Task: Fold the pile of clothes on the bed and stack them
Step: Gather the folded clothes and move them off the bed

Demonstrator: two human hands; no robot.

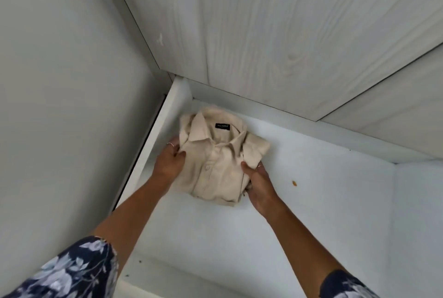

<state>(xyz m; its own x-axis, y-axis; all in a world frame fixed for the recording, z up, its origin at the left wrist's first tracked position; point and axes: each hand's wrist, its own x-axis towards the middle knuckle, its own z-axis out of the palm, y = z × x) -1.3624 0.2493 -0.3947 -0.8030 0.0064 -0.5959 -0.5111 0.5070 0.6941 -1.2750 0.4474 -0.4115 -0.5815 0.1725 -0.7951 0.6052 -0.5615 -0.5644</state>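
While held from both sides, folded cream shirt (217,163) lying flat on white shelf floor (311,202), near the back left corner of the compartment, collar end toward the rear wall. Collar spread open, small dark label (222,126) showing inside the neck, lettering too small to read. Button placket running down the front, one button visible below the collar. Left hand (169,162) at the shirt's left edge, thumb lying over the top of the fabric, fingers tucked round the edge and partly hidden beneath; ring on one finger. Right hand (260,184) at the shirt's right edge, thumb pressed on top near the folded sleeve, remaining fingers curled under the side of the bundle, so clamped on cloth from above and below; ring visible there too. Darker scrap of fabric peeking out beneath the shirt just beside the right palm, impossible to tell what garment. Both forearms bare, reaching in from the lower corners, dark blue floral sleeves (72,271) at the upper arms. Small orange speck (294,183) on the shelf floor to the right of the shirt, apart from it. Pale wood-grain panel (263,34) slanting overhead, plain grey wall (60,82) on the left, white side panel (419,214) closing off the right.
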